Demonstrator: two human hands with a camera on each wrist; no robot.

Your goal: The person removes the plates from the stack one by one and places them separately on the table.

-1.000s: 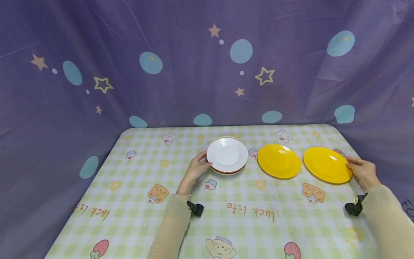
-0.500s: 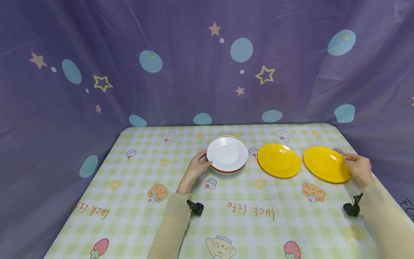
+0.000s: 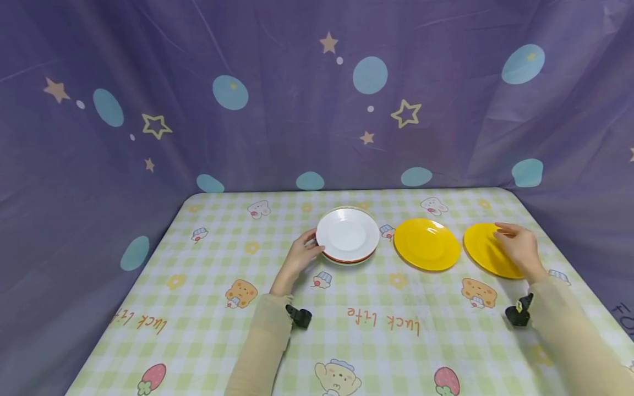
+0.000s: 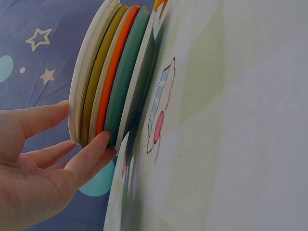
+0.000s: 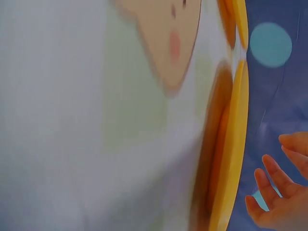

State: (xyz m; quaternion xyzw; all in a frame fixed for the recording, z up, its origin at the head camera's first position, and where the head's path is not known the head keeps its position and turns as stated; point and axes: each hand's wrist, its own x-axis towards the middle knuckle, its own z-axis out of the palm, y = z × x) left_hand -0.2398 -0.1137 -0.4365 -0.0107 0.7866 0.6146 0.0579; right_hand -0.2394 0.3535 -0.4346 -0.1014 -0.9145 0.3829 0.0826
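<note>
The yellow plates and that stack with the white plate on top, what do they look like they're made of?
The two yellow plates look like glossy plastic, perhaps melamine: solid saturated colour, soft sheen, thin rims. The stack seems the same: the left wrist view shows thin white, olive, orange and green edges, evenly coloured. Glazed ceramic can't be ruled out.

Glossy smooth plastic plates [image 3: 426, 244] (white, yellow), matt printed tablecloth [image 3: 376, 324], soft creased cloth backdrop [image 3: 277, 126]
</note>
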